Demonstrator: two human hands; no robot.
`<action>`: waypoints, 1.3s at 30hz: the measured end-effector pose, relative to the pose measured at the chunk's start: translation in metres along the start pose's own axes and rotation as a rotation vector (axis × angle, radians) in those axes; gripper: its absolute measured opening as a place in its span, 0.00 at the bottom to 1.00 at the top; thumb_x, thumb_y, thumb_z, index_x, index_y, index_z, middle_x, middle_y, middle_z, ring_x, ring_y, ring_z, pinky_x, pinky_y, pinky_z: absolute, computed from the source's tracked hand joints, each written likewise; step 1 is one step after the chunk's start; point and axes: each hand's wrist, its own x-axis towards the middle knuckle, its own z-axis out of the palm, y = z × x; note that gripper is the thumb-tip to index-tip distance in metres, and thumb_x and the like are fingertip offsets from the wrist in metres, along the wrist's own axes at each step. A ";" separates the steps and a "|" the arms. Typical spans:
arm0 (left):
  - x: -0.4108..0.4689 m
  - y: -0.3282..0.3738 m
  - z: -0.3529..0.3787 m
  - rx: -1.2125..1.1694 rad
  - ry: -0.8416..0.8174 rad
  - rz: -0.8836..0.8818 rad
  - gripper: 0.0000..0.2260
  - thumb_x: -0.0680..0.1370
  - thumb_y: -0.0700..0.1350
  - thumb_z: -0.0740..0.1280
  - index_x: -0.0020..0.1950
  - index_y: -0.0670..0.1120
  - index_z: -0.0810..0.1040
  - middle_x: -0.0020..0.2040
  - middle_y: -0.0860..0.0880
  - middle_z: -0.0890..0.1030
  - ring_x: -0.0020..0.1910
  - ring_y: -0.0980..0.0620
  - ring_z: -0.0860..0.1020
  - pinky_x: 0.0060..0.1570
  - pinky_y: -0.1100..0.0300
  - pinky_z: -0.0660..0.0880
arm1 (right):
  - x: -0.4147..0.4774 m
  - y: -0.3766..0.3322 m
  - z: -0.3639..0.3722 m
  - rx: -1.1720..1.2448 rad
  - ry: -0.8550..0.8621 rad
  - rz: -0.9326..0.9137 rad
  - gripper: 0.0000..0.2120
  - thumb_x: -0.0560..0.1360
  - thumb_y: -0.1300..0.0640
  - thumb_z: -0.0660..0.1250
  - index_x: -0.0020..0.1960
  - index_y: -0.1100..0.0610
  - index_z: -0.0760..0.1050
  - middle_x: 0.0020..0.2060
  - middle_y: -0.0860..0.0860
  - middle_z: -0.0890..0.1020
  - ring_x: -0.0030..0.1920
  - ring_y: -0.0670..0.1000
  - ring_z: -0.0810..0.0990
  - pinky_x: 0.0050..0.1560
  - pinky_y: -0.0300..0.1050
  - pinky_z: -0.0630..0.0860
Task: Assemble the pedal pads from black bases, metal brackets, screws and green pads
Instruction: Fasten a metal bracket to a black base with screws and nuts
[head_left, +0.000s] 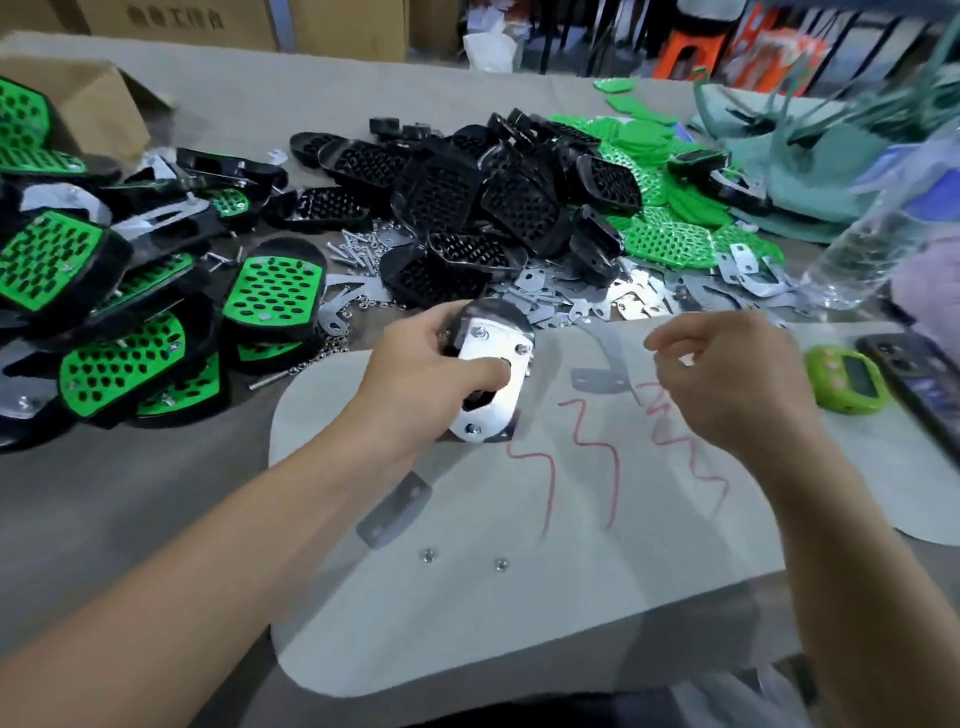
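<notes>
Two hands, bracket fastening | left hand (431, 376) clamps black base (460, 327) and metal bracket (511, 387) | right hand (727, 374) pinched, on what we cannot tell | next, probably: thread a nut (427, 555).

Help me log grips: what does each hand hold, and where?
Left hand grips a pedal assembly by its edges, thumb on the metal bracket. Whether the right hand pinches anything cannot be told.

The table (130, 493) carries a pale sheet (519, 613), heaped black bases (457, 197), green pads (665, 241) and metal brackets (636, 304).
</notes>
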 end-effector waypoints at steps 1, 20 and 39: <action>0.000 -0.002 0.002 0.123 0.001 0.062 0.17 0.69 0.38 0.74 0.54 0.55 0.84 0.45 0.54 0.87 0.45 0.48 0.85 0.43 0.50 0.83 | 0.001 0.006 0.000 -0.053 0.008 0.006 0.14 0.74 0.61 0.67 0.54 0.45 0.84 0.49 0.48 0.87 0.56 0.54 0.80 0.54 0.44 0.73; -0.004 -0.005 -0.047 0.364 -0.267 0.212 0.32 0.74 0.30 0.72 0.71 0.59 0.76 0.65 0.63 0.80 0.66 0.67 0.75 0.59 0.67 0.76 | -0.062 -0.012 0.026 -0.038 -0.014 -0.301 0.23 0.69 0.73 0.63 0.56 0.55 0.85 0.46 0.57 0.87 0.47 0.62 0.83 0.47 0.52 0.80; -0.015 -0.015 -0.035 0.648 -0.218 0.323 0.11 0.74 0.44 0.78 0.50 0.60 0.85 0.70 0.68 0.73 0.67 0.68 0.72 0.60 0.80 0.61 | -0.062 -0.044 0.038 0.356 -0.060 -0.127 0.14 0.78 0.61 0.66 0.51 0.46 0.86 0.24 0.35 0.76 0.32 0.39 0.77 0.36 0.30 0.69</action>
